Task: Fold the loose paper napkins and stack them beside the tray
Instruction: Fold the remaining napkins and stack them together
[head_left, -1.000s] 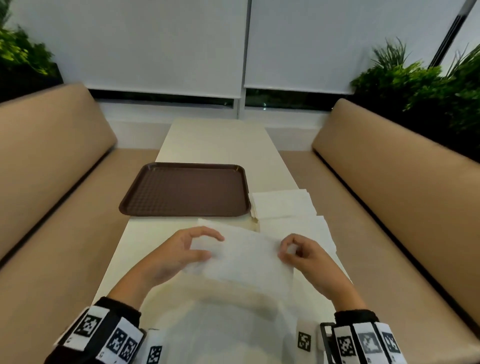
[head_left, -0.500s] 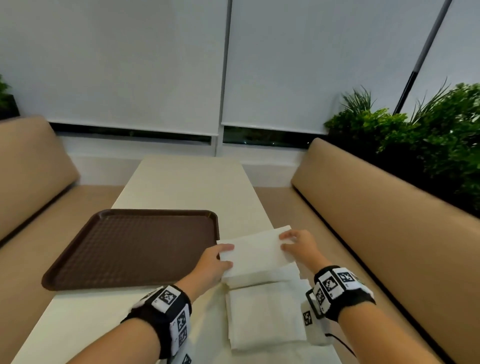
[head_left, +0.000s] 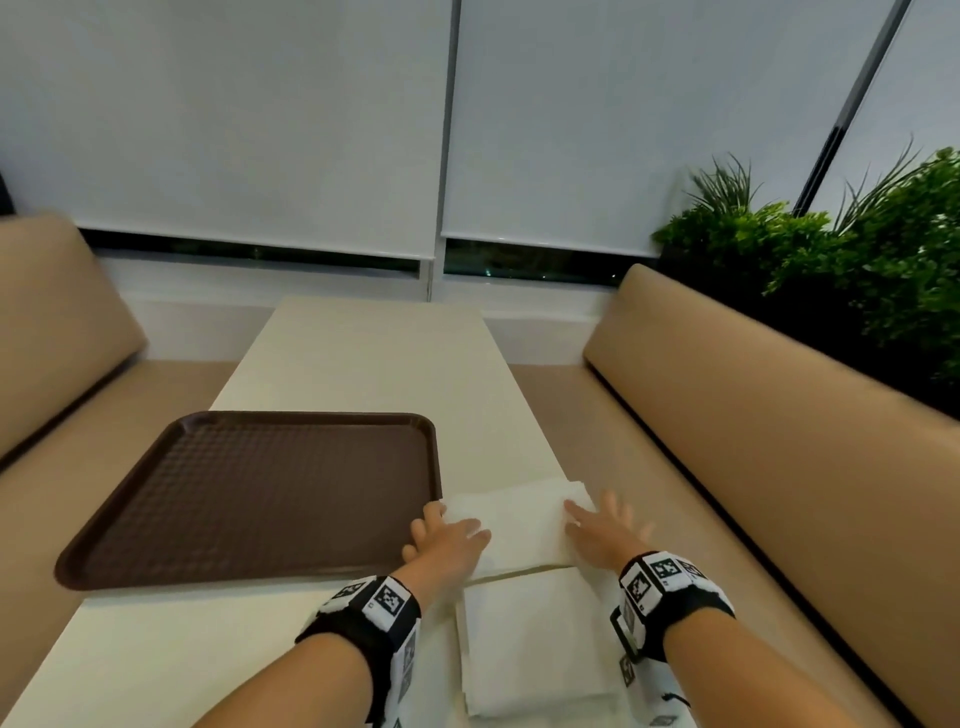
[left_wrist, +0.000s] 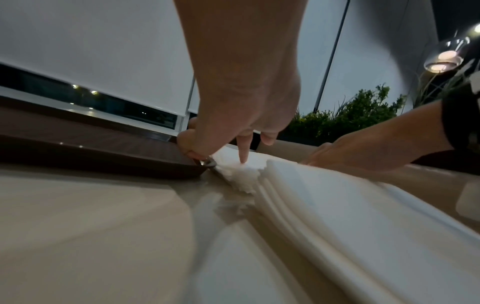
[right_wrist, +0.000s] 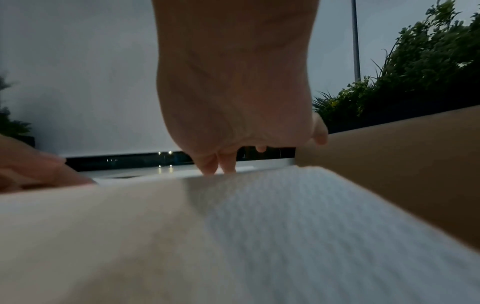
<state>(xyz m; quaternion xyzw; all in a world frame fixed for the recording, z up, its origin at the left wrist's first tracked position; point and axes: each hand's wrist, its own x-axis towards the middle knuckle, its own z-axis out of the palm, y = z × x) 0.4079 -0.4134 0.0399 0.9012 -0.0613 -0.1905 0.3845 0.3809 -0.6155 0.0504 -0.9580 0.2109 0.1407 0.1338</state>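
Observation:
A stack of folded white napkins (head_left: 519, 525) lies on the table just right of the brown tray (head_left: 249, 493). My left hand (head_left: 447, 535) rests on the stack's left edge beside the tray rim, fingers straight, one fingertip pressing the paper (left_wrist: 242, 161). On the stack's right edge my right hand (head_left: 602, 525) lies flat with fingers spread. In the right wrist view the right hand's fingertips (right_wrist: 221, 164) touch the napkin top (right_wrist: 285, 216). Nearer to me a second pile of white napkins (head_left: 530, 639) lies between my wrists.
The cream table (head_left: 374, 358) runs away toward the window. Tan bench seats (head_left: 779, 426) flank it on both sides, and green plants (head_left: 857, 249) stand behind the right bench. The tray (left_wrist: 91, 152) holds nothing.
The folded napkin went from held near my body to laid on the stack by the tray. Both hands have since flattened and now press its left and right edges.

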